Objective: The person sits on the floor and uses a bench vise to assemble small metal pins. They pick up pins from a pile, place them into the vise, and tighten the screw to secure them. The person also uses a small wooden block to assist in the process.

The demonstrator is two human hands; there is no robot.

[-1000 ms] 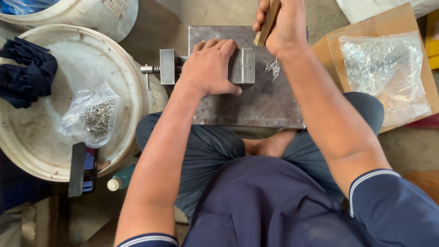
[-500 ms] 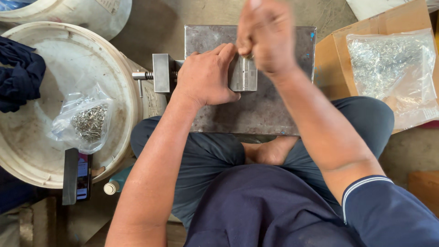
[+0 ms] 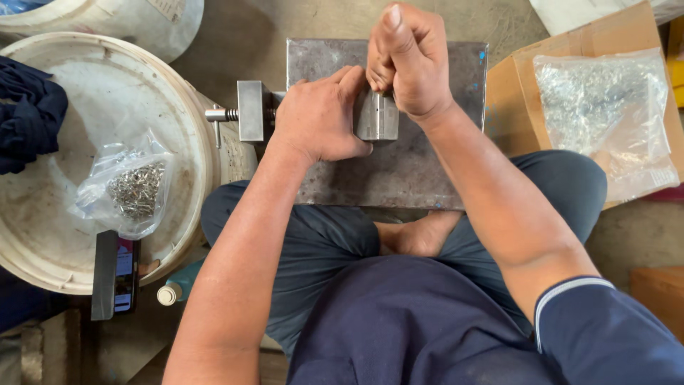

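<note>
Steel plate (image 3: pixel 399 171) bears a small vise (image 3: pixel 370 117), apparently.

Grey steel plate (image 3: pixel 399 171), silvery vise block (image 3: pixel 377 117), off-white bucket lid (image 3: pixel 107 93), navy cloth (image 3: pixel 28 114), brown cardboard (image 3: pixel 509 107)

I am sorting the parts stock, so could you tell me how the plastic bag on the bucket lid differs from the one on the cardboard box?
The bag on the bucket lid is small and bunched around a dark clump of metal parts; the bag on the cardboard box is much larger, lies flat, and its contents spread pale and silvery. The first lies left of the left hand, the second right of the right hand. Both are clear plastic.
</note>
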